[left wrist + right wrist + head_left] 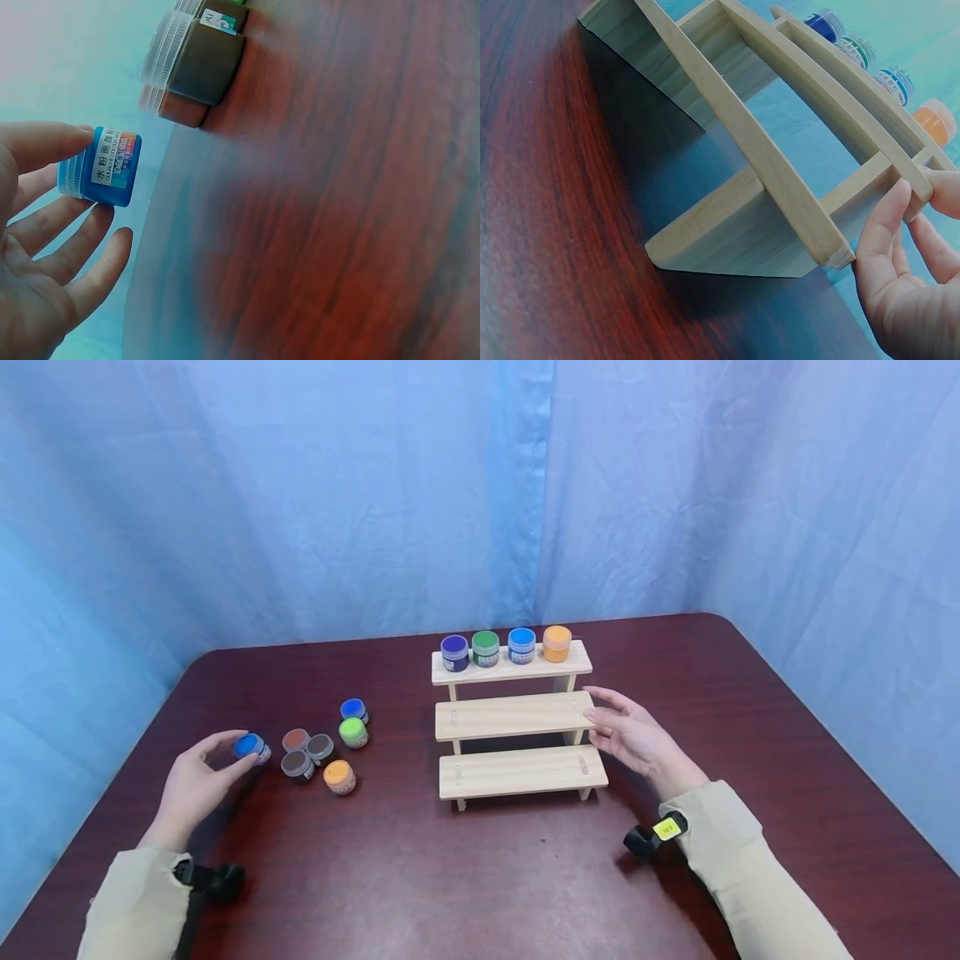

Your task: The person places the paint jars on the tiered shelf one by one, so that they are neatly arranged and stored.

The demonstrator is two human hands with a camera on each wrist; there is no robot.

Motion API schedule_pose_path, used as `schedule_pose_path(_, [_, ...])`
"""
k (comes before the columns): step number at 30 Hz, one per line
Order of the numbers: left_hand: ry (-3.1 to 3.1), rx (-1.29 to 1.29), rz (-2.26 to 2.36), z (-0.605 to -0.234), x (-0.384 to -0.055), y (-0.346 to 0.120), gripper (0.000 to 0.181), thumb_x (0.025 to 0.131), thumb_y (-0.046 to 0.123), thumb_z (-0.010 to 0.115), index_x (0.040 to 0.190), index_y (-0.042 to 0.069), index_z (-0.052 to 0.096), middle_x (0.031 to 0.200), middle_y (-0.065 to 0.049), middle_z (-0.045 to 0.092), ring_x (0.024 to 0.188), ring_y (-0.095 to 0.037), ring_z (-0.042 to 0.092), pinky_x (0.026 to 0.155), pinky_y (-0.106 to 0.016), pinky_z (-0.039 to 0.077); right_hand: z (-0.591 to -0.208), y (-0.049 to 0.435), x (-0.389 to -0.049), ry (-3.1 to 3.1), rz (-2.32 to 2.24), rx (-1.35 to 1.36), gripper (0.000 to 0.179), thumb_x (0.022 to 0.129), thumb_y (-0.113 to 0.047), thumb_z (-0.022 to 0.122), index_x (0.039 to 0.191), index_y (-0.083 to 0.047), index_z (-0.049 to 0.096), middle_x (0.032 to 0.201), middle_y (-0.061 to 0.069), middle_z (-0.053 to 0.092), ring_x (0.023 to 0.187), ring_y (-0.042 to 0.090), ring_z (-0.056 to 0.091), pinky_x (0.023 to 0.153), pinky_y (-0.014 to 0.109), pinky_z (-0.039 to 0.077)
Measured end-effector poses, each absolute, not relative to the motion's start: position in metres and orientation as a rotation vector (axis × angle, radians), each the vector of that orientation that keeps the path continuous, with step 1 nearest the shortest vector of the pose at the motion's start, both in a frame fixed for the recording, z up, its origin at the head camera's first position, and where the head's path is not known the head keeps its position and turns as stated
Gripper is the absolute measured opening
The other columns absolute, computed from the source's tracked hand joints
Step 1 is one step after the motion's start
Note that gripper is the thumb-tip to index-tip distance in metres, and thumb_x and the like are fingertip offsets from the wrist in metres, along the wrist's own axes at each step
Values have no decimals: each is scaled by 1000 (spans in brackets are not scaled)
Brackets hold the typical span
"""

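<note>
My left hand (pixel 197 783) pinches a blue gouache paint jar (pixel 114 166) between thumb and fingers at the far left. In the left wrist view the jar has a clear lid and a printed label. My right hand (pixel 633 735) grips the right end of the middle step of a three-tier wooden stand (pixel 517 717). In the right wrist view its thumb presses on that step's edge, with fingers on the other side. A purple jar (pixel 454 653), a green jar (pixel 486 648), a blue jar (pixel 521 645) and an orange jar (pixel 557 643) line the top step.
Between the left hand and the stand, several jars stand on the dark red table (pixel 480 877): a brown jar (pixel 296 740), two dark jars, a yellow-orange jar (pixel 340 777), a light green jar (pixel 353 732) and a dark blue jar (pixel 354 710). Blue curtains (pixel 375 485) hang behind.
</note>
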State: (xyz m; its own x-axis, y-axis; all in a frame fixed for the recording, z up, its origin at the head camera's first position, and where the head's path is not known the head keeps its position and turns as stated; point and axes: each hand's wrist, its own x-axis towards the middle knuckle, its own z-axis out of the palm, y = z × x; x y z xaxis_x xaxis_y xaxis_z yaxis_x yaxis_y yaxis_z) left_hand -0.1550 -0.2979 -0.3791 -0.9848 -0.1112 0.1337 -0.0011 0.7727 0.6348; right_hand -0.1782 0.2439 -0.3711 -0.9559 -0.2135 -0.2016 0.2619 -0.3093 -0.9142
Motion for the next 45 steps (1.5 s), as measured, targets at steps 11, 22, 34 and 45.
schedule_pose_path(11, [-2609,156,-1018,-404,-166,-319,54,87,44,64,129,12,56,120,-14,56,73,13,49,57,-10,47,-368,244,-178,1644,-2336,32,30,95,-3,51,121,-17,47,86,-4,59,73,4,56,66,17,49])
schedule_pose_path(22, [-2473,85,-1219,-381,-160,-291,48,87,29,69,129,12,57,105,11,57,85,16,54,69,1,44,-370,244,-179,1649,-2335,45,32,95,-3,51,124,-16,45,86,-4,59,73,4,56,67,17,49])
schedule_pose_path(34, [-2428,-47,-1252,-342,-142,-249,44,86,12,69,127,0,56,96,26,53,85,15,54,72,-1,45,-371,244,-177,1642,-2335,58,35,96,-4,50,128,-13,42,86,-4,59,73,4,56,66,16,49])
schedule_pose_path(45, [-2408,-153,-1300,-330,-144,-226,43,89,13,66,128,0,55,101,25,53,87,13,57,76,-3,46,-370,243,-176,1651,-2337,36,33,96,-4,51,127,-14,44,87,-4,59,73,4,56,66,16,49])
